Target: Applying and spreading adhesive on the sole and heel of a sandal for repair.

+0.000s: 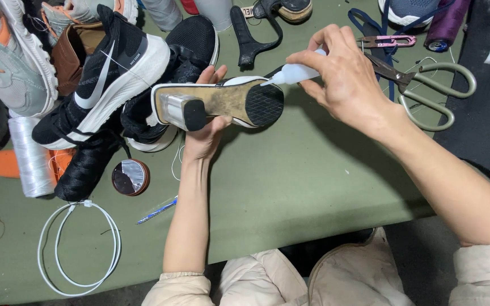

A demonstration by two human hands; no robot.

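Observation:
My left hand (205,133) holds a heeled shoe (222,103) sole-up over the green table; the worn tan sole, black forefoot patch and block heel face me. My right hand (344,76) grips a small white squeeze bottle (296,73) and its nozzle tip touches the sole's edge near the black patch.
A pile of black and grey sneakers (103,73) lies at the left, with a white thread spool (29,156), a round tin (130,177), a white cord loop (77,249) and a blue pen (157,211). Large scissors (426,90), pink snips (387,41) and black fabric (483,113) lie at the right.

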